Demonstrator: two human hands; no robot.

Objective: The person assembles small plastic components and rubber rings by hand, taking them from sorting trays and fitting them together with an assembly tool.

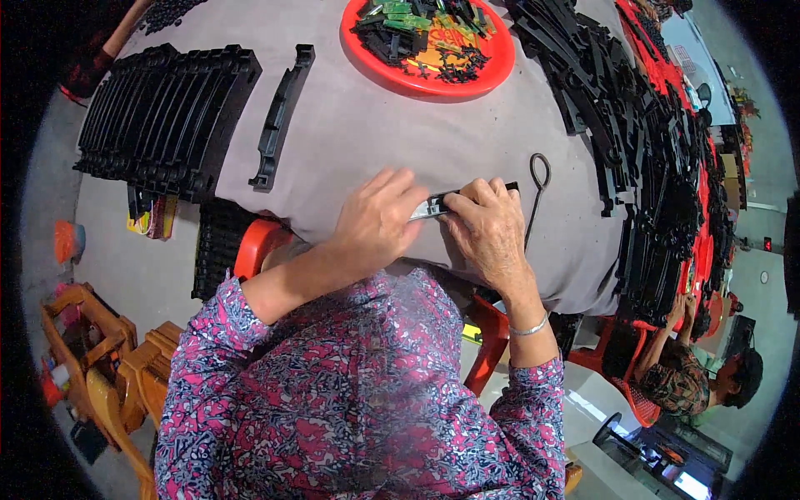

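Near the front edge of the cloth-covered table, my two hands meet at a slim black-and-silver part [431,206]. My right hand [489,229] is closed on it, thumb bent over its black middle, and a dark end sticks out beyond the fingers. On its silver end, my left hand [381,218] has its fingers drawn together, slightly blurred. To the right of my right hand lies a metal rod with a looped end [540,171]. A single long black plastic strip [282,118] rests at the left, beside a row of similar strips [171,117].
A red round tray [371,73] at the back holds small black pieces and green clear ones. Long black parts [650,158] are heaped along the right. Red chairs [260,246] stand at the table's edge. Another person [700,379] sits at the far right.
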